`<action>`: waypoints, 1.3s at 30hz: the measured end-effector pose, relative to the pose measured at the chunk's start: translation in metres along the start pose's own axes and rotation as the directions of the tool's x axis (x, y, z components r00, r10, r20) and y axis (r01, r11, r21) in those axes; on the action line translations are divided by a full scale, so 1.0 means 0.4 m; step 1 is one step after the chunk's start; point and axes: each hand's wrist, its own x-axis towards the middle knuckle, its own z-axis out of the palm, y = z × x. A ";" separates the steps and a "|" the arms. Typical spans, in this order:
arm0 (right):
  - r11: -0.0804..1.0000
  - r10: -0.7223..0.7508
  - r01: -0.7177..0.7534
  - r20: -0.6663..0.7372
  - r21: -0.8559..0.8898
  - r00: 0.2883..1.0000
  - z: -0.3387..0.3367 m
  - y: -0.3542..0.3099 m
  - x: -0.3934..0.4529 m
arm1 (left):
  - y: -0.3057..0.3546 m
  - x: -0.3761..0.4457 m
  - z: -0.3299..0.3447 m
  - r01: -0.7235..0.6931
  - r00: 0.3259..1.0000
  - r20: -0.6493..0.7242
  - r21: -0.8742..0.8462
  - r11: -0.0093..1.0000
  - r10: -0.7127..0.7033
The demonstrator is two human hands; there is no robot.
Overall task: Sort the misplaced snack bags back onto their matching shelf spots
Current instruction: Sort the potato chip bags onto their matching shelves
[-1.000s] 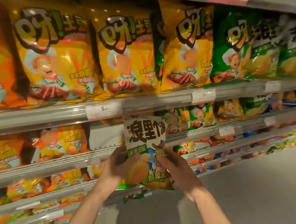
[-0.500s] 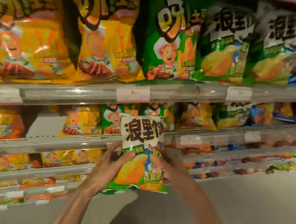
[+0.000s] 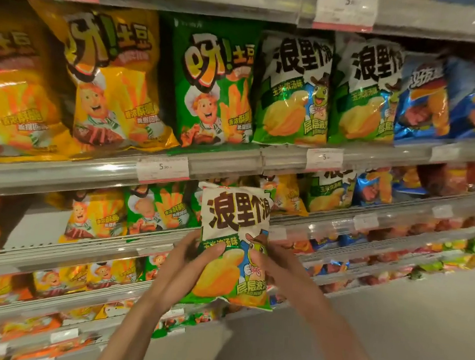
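A small green-and-white snack bag [image 3: 233, 226] with big dark characters and a frog cartoon is held upright in front of the shelves. My left hand [image 3: 185, 270] grips its left edge with the thumb across the front. My right hand [image 3: 277, 263] grips its right edge, thumb on the frog. Two larger bags of the same design [image 3: 293, 89] stand on the shelf above and to the right, next to a green chef bag [image 3: 213, 87]. A smaller matching bag [image 3: 331, 189] sits one shelf lower, right of my hands.
Yellow chef bags [image 3: 109, 80] fill the upper shelf on the left and blue bags [image 3: 424, 96] the right. Shelf rails with price tags [image 3: 163, 169] run across. Lower shelves hold small mixed bags. Grey floor [image 3: 405, 326] lies to the lower right.
The view has slid right along the shelves: yellow bags moved left, and the matching green-and-white bags came into view above. Both hands keep the same hold on the small bag.
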 end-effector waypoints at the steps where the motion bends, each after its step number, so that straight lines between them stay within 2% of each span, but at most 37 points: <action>1: 1.000 -0.006 0.006 -0.013 0.000 1.000 -0.005 -0.006 -0.005 | 0.005 0.003 0.005 -0.012 1.000 0.017 0.002 1.000 0.012; 12: 0.997 -0.013 0.012 -0.012 -0.081 1.000 -0.060 -0.005 0.008 | -0.005 0.020 0.036 0.008 0.997 0.077 0.030 1.000 -0.010; 18: 0.987 -0.012 0.022 0.061 -0.162 0.998 -0.131 -0.006 0.068 | 0.000 0.057 0.111 0.051 0.998 -0.042 0.002 0.999 -0.051; 23: 0.980 -0.050 0.070 0.114 -0.184 0.992 -0.236 0.011 0.146 | -0.001 0.098 0.207 0.082 0.976 -0.201 -0.018 0.996 -0.084; 25: 0.979 -0.081 0.094 0.079 -0.182 0.994 -0.288 0.002 0.163 | 0.007 0.110 0.250 0.082 0.964 -0.251 -0.043 0.996 -0.090; 28: 0.971 -0.155 0.137 -0.082 -0.196 0.985 -0.352 -0.018 0.195 | 0.011 0.123 0.288 0.053 0.954 -0.292 -0.077 0.996 -0.073; 31: 0.923 -0.221 0.172 -0.106 -0.344 0.970 -0.356 -0.024 0.257 | 0.009 0.126 0.308 0.046 0.942 -0.326 -0.119 0.992 -0.083; 35: 0.815 -0.214 0.112 -0.115 -0.568 0.970 -0.310 -0.002 0.341 | 0.014 0.123 0.308 0.034 0.930 -0.359 -0.115 0.993 -0.073; 39: 0.755 -0.274 0.071 -0.216 -0.652 0.937 -0.289 0.002 0.369 | 0.017 0.116 0.295 0.040 0.930 -0.357 -0.124 0.991 -0.082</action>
